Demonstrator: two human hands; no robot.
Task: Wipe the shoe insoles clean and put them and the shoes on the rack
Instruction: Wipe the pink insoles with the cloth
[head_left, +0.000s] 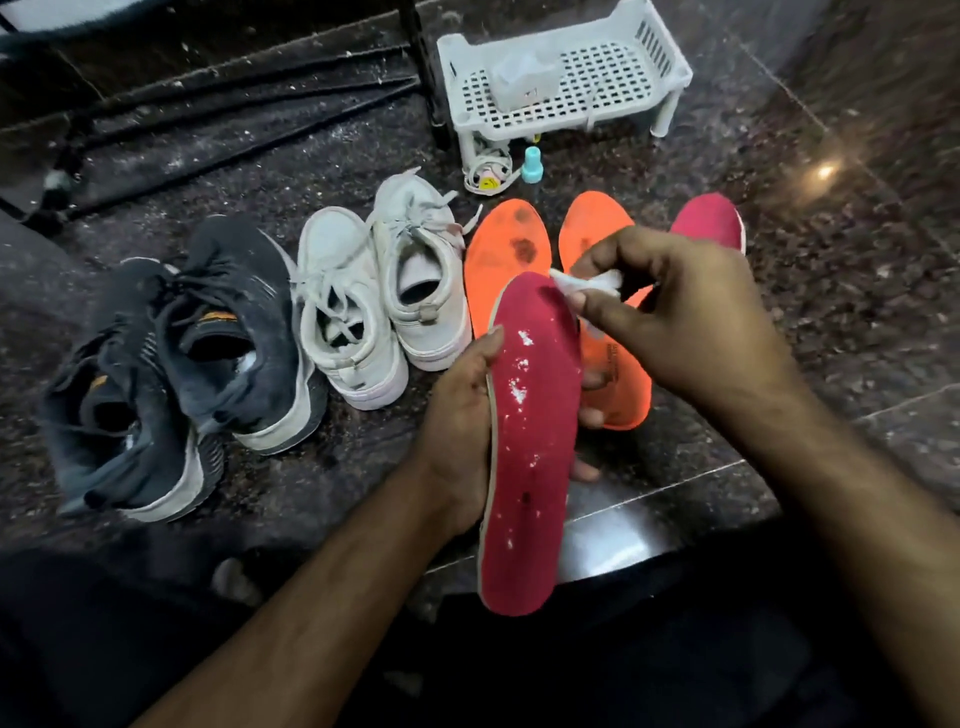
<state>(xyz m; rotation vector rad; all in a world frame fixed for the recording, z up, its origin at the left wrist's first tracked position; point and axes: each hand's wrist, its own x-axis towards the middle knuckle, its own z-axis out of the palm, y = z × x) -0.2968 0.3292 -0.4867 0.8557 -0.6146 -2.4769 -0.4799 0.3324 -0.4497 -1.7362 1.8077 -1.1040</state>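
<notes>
Head view: left hand (462, 415) grips red insole (530, 441) along its edge, toe end up, white specks on its face. Right hand (675, 312) pinches white wipe (587, 283) at the insole's toe. Beyond the hands: two orange insoles (506, 249), second red insole (709, 218), white rack (566, 78). Left of left hand: white shoes (374, 301), dark shoes (176, 358).

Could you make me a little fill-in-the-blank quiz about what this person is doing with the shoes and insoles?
1. The left hand holds a ____ insole speckled with white bits.
2. The right hand pinches a small white ____ at that insole's toe end.
3. On the floor lie two ____ insoles, one showing dark stains.
4. The white rack so far holds ____ shoes.

Missing words: pink; wipe; orange; no
</notes>
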